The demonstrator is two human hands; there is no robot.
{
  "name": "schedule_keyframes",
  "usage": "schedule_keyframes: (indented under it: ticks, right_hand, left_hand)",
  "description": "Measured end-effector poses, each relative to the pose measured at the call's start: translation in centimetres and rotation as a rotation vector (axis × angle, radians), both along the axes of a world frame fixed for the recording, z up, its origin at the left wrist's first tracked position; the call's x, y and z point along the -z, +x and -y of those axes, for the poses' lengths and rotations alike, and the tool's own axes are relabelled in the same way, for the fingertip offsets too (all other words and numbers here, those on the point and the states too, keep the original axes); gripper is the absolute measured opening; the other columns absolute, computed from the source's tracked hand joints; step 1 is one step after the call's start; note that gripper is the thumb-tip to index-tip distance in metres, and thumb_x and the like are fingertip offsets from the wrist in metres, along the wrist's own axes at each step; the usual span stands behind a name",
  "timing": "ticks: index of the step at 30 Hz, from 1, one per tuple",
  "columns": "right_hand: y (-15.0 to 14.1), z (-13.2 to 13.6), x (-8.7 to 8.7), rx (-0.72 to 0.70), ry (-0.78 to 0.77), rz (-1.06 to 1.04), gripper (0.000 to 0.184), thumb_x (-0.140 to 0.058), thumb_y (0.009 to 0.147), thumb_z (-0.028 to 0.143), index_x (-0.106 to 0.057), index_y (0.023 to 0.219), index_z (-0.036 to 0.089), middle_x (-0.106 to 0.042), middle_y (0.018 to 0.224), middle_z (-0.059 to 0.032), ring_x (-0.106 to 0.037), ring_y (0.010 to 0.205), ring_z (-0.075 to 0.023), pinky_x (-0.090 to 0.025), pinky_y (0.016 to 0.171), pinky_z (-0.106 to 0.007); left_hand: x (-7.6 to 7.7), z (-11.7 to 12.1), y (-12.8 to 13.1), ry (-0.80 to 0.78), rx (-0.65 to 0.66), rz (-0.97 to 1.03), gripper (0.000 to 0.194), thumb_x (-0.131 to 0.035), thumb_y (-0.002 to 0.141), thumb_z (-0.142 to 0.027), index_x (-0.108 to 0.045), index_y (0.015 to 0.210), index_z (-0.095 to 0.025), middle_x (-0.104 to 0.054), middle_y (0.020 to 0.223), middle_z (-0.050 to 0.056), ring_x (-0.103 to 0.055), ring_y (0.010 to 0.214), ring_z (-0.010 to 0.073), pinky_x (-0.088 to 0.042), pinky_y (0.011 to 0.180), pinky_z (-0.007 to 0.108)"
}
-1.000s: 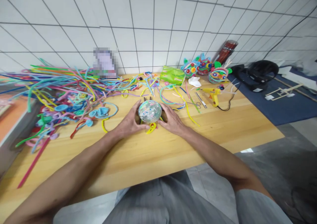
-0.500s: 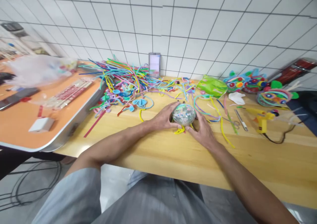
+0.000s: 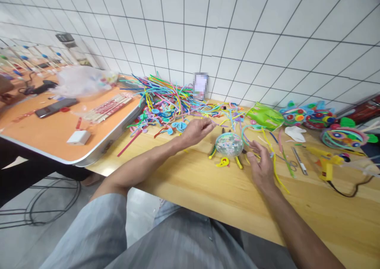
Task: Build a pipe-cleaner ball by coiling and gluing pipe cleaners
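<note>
Yellow legs (image 3: 239, 163) poke out: the clear ball (image 3: 229, 144), just released, sits unaided on the table (image 3: 184, 182)! Left hand (image 3: 197, 132) closed, left of it (holding anything? can't tell); right hand (image 3: 261, 164) loosely open, just right.

No readable text or numbers anywhere.

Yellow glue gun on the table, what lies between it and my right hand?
In the head view, a yellow strip, a green strip, scissors and a slim pen-like tool lie between the right hand and the glue gun.
</note>
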State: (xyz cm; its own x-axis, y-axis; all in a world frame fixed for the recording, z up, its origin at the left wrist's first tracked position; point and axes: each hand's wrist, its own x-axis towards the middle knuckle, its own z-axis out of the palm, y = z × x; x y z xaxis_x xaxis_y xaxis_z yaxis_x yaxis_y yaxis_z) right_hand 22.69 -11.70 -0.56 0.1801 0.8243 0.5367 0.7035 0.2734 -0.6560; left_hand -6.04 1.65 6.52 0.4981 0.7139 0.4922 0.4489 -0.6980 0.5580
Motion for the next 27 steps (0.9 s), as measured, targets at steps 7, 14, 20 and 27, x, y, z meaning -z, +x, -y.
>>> schedule_keyframes:
  ticks: [7, 14, 20, 27]
  right_hand:
    - [0.2, 0.0, -0.1, -0.011, -0.001, -0.032, 0.054, -0.061, 0.1, 0.05, -0.057, 0.146, 0.022, -0.072, 0.131, -0.0154, -0.07, 0.12, -0.0332, -0.053, 0.108, -0.062]
    - [-0.2, 0.0, -0.3, -0.034, -0.035, -0.023, 0.052, -0.06, 0.1, 0.051, -0.06, 0.143, 0.023, -0.074, 0.128, -0.0152, -0.072, 0.116, -0.0323, -0.055, 0.105, -0.06]
    - [0.0, -0.1, -0.2, -0.019, -0.069, -0.023, 0.054, -0.06, 0.1, 0.054, -0.06, 0.143, 0.022, -0.075, 0.128, -0.0156, -0.072, 0.116, -0.0327, -0.054, 0.107, -0.06]
    - [0.3, 0.1, -0.1, -0.011, -0.112, -0.066, 0.056, -0.061, 0.099, 0.056, -0.059, 0.145, 0.023, -0.073, 0.132, -0.0155, -0.07, 0.119, -0.0329, -0.052, 0.11, -0.062]
  left_hand:
    - [-1.5, -6.0, -7.7, -0.11, -0.235, -0.059, 0.026, -0.05, 0.09, -0.016, -0.074, 0.1, -0.016, -0.075, 0.083, 0.002, -0.064, 0.071, 0.0141, -0.049, 0.07, 0.023]
    - [-0.1, -10.3, -12.3, -0.094, -0.494, -0.108, 0.035, -0.044, 0.087, -0.014, -0.078, 0.097, -0.014, -0.08, 0.1, 0.009, -0.072, 0.093, 0.0223, -0.055, 0.089, 0.031]
    - [1.8, -12.4, -11.0, -0.03, -0.506, -0.223, 0.042, -0.044, 0.095, -0.016, -0.079, 0.117, -0.017, -0.081, 0.116, 0.01, -0.074, 0.11, 0.0249, -0.054, 0.102, 0.034]
    - [0.9, -16.2, -8.5, 0.065, -0.397, -0.394, 0.049, -0.04, 0.1, -0.01, -0.069, 0.139, -0.016, -0.068, 0.145, 0.015, -0.062, 0.135, 0.0243, -0.046, 0.118, 0.038]
